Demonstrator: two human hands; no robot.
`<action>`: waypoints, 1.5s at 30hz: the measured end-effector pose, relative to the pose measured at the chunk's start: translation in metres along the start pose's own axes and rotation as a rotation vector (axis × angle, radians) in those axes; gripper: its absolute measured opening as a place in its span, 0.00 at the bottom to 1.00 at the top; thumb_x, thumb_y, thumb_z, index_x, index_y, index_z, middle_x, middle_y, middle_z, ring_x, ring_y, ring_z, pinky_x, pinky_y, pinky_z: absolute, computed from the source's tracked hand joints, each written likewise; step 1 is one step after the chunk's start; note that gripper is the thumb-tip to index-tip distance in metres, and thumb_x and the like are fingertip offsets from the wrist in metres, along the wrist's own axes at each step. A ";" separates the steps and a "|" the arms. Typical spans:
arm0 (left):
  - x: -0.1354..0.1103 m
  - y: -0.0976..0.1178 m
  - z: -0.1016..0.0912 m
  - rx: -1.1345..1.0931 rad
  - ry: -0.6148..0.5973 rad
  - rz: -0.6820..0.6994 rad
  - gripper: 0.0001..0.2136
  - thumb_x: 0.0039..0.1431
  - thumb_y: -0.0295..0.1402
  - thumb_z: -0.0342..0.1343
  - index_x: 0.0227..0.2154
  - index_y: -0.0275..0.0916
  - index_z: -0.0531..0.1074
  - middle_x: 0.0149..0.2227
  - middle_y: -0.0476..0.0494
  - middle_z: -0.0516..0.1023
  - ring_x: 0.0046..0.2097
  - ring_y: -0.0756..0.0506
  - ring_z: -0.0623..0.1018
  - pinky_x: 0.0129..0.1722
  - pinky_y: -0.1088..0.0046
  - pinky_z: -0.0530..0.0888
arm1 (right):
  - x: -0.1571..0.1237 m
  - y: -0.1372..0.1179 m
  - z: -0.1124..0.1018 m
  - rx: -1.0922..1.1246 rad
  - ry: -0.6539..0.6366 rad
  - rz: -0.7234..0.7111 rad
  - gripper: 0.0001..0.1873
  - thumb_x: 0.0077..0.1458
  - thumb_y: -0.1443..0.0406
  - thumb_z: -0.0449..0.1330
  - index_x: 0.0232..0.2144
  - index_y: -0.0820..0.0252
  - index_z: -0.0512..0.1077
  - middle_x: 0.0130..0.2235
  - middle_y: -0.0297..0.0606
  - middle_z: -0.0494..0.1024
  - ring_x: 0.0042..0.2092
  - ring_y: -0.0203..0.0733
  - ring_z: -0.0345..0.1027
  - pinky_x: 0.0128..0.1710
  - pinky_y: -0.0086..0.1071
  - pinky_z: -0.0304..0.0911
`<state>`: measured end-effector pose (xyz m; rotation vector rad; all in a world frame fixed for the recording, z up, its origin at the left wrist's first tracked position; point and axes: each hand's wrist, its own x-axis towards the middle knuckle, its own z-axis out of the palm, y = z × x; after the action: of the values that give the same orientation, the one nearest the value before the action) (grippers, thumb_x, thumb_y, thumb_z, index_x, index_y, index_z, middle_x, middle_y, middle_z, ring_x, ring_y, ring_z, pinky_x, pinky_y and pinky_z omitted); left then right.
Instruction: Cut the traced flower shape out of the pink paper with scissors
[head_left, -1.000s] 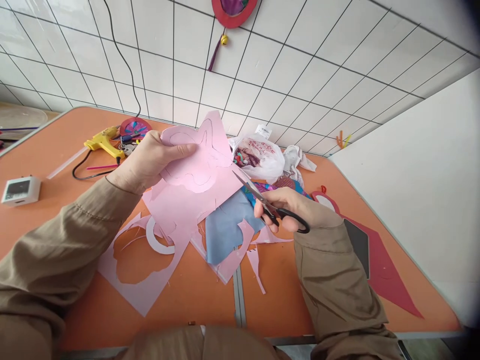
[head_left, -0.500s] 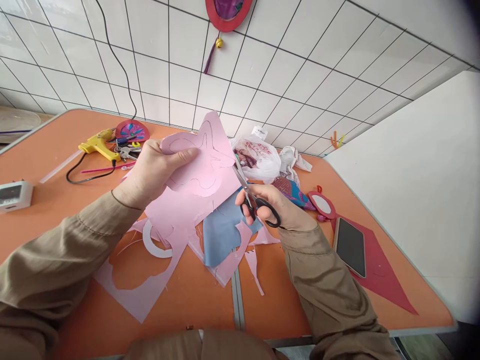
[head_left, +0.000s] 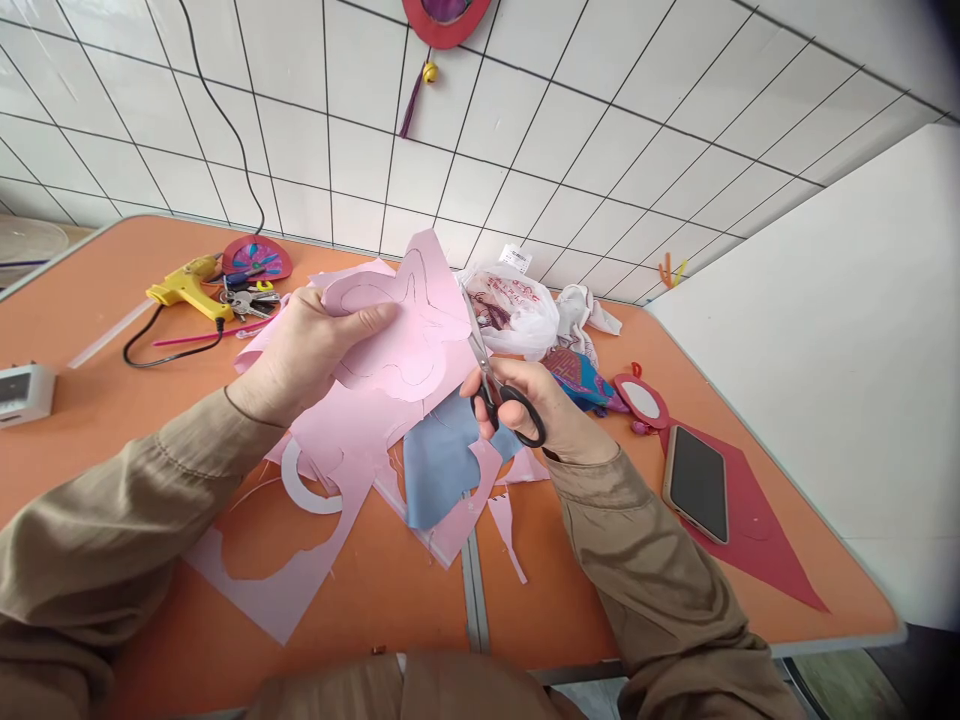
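Note:
Pinched between thumb and fingers of my left hand [head_left: 311, 335] is a pink sheet [head_left: 427, 345] with a curvy outline drawn on it in dark line. Its lower edge is cut in curves, and one pointed corner sticks up. My right hand [head_left: 532, 395] grips a pair of scissors [head_left: 499, 390] by the black handles. The blades point up and away, meeting the sheet's right edge. Whether the sheet lies between the blades is hard to make out. Beneath both hands lie larger pink offcuts [head_left: 322, 550], a blue-grey piece of material [head_left: 439, 470] and a white ring [head_left: 300, 490].
On the orange table [head_left: 360, 610], a yellow glue gun [head_left: 187, 288] and keys [head_left: 251, 302] lie left. A white plastic bag [head_left: 525, 315] stands behind the scissors. To the right are a patterned cloth [head_left: 574, 378], a small round mirror [head_left: 641, 402] and a phone [head_left: 697, 482] on red sheet [head_left: 765, 540].
My right hand and the scissors have moved slightly left and up along the sheet's edge, and the scissor handles have drawn closer together. My left hand keeps hold of the pink sheet.

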<state>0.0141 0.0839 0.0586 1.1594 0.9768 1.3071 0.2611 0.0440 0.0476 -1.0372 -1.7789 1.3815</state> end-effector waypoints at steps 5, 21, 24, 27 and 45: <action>-0.001 -0.002 0.001 0.007 0.027 0.014 0.12 0.45 0.38 0.72 0.33 0.38 0.82 0.34 0.44 0.84 0.36 0.41 0.83 0.31 0.70 0.79 | -0.001 0.001 0.002 -0.020 0.018 -0.036 0.38 0.45 0.34 0.62 0.37 0.62 0.71 0.24 0.31 0.70 0.24 0.36 0.69 0.26 0.31 0.61; -0.006 -0.003 0.009 -0.022 0.060 0.022 0.11 0.46 0.38 0.71 0.32 0.39 0.81 0.35 0.43 0.84 0.38 0.39 0.83 0.34 0.67 0.80 | 0.001 0.004 0.003 -0.043 0.036 -0.098 0.37 0.47 0.34 0.60 0.36 0.62 0.70 0.22 0.31 0.71 0.23 0.36 0.67 0.25 0.30 0.60; -0.006 -0.002 0.009 -0.023 0.064 0.011 0.12 0.45 0.38 0.71 0.31 0.38 0.81 0.35 0.43 0.84 0.38 0.39 0.82 0.33 0.68 0.80 | 0.002 0.004 0.003 -0.053 0.042 -0.116 0.36 0.48 0.34 0.60 0.36 0.61 0.70 0.22 0.31 0.71 0.23 0.36 0.67 0.25 0.30 0.60; -0.007 -0.001 0.010 -0.028 0.070 0.010 0.11 0.45 0.37 0.71 0.32 0.39 0.81 0.36 0.43 0.84 0.38 0.40 0.82 0.32 0.69 0.80 | 0.002 0.004 0.003 -0.062 0.042 -0.124 0.36 0.48 0.34 0.60 0.36 0.61 0.70 0.22 0.31 0.71 0.23 0.36 0.67 0.25 0.31 0.60; -0.008 0.002 0.011 0.004 0.078 -0.003 0.11 0.45 0.37 0.71 0.31 0.38 0.80 0.34 0.43 0.83 0.36 0.40 0.82 0.30 0.70 0.79 | 0.000 0.002 0.004 -0.081 0.059 -0.098 0.36 0.49 0.34 0.60 0.36 0.61 0.69 0.22 0.31 0.70 0.23 0.36 0.67 0.25 0.30 0.60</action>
<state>0.0237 0.0747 0.0619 1.1161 1.0377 1.3569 0.2581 0.0425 0.0450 -1.0085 -1.8306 1.2162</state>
